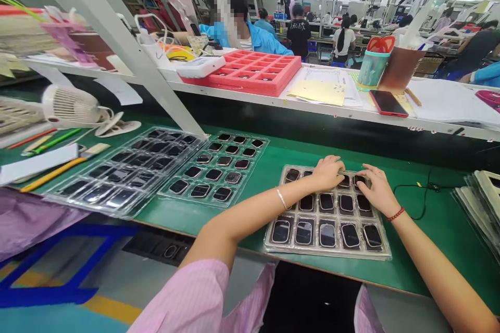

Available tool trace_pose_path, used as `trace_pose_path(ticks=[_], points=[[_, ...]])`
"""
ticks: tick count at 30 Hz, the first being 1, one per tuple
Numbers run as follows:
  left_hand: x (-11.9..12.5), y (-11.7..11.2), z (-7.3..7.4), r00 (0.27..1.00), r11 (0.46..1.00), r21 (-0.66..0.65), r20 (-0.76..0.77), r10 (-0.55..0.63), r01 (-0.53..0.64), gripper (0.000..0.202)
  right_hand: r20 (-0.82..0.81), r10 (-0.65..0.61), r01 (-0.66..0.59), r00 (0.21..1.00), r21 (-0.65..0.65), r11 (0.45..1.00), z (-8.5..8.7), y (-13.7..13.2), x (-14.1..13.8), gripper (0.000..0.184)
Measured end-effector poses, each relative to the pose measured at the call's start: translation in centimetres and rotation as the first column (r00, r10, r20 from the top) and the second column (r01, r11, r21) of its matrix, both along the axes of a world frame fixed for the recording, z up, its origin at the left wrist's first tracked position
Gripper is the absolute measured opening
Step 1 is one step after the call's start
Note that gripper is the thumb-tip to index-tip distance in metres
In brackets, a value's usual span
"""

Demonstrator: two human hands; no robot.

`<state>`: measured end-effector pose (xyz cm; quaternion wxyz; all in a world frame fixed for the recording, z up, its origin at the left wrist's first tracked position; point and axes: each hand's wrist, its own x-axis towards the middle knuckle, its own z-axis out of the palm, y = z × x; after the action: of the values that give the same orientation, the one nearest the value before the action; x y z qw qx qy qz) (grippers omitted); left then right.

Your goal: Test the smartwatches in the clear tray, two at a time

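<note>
A clear plastic tray [328, 254] in front of me holds rows of rectangular watch faces with rounded corners, dark glass and pale metal rims. My left hand [329, 173] hovers over its back row, fingers bent and apart beside a watch face [344, 181]. At the back right corner my right hand [375, 187] has thumb and fingers spread around another watch face [359, 181], partly covering it. I see neither hand lifting anything. My left forearm hides part of the tray's left side.
Left of my arms lies another tray of watch faces [244, 190], beside a stack of filled clear trays [135, 213]. A white fan [70, 105] and brush [58, 171] lie farther left. The shelf bears a red foam tray [250, 86] and phone [388, 103]. Stacked trays [474, 208] stand right.
</note>
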<state>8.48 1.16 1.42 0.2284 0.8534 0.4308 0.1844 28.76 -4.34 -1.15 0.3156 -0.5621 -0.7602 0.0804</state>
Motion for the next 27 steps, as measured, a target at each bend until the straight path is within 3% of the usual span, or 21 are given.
trace_pose_path(ticks=[5, 9, 12, 15, 17, 20, 22, 24, 27], points=[[-8.7, -2.5, 2.3, 0.971, 0.982, 0.095, -0.191, -0.144, 0.165, 0.018, 0.155, 0.330, -0.322, 0.931, -0.077, 0.944, 2.0, -1.6, -5.8, 0.015], [-14.1, -6.0, 2.4, 0.958, 0.994, 0.089, -0.286, -0.030, 0.058, 0.012, 0.160, 0.451, -0.426, 0.878, -0.167, 0.889, 2.1, -1.8, -11.4, 0.014], [-15.5, -7.9, 1.8, 0.981, 0.999, 0.040, -0.195, 0.013, -0.005, 0.018, 0.054, 0.499, -0.481, 0.865, -0.191, 0.856, 2.0, -1.7, -13.4, 0.012], [-15.1, -8.1, 1.4, 0.997, 0.997, -0.081, 0.075, 0.016, -0.010, 0.014, -0.210, 0.554, -0.591, 0.805, -0.212, 0.778, 2.4, -1.5, -13.3, 0.016], [-13.8, -7.3, 1.4, 0.946, 0.974, -0.225, 0.316, 0.076, -0.003, 0.010, -0.463, 0.458, -0.615, 0.759, -0.278, 0.738, 2.6, -1.4, -12.5, 0.015], [-11.1, -5.1, 1.3, 0.787, 0.881, -0.467, 0.569, 0.237, 0.072, 0.014, -0.703, 0.162, -0.572, 0.693, -0.399, 0.717, 2.3, -0.6, -10.8, 0.013], [-9.5, -3.7, 1.0, 0.711, 0.797, -0.589, 0.618, 0.335, 0.136, 0.022, -0.773, 0.000, -0.537, 0.634, -0.440, 0.720, 1.8, 0.0, -9.4, 0.018], [-8.5, -2.6, 0.5, 0.651, 0.707, -0.669, 0.644, 0.401, 0.227, 0.035, -0.842, -0.122, -0.540, 0.526, -0.441, 0.717, 1.5, 0.4, -8.1, 0.030], [-8.4, -1.9, -0.4, 0.578, 0.585, -0.715, 0.679, 0.453, 0.382, 0.056, -0.906, -0.217, -0.577, 0.363, -0.402, 0.711, 1.1, 0.6, -6.8, 0.047]])
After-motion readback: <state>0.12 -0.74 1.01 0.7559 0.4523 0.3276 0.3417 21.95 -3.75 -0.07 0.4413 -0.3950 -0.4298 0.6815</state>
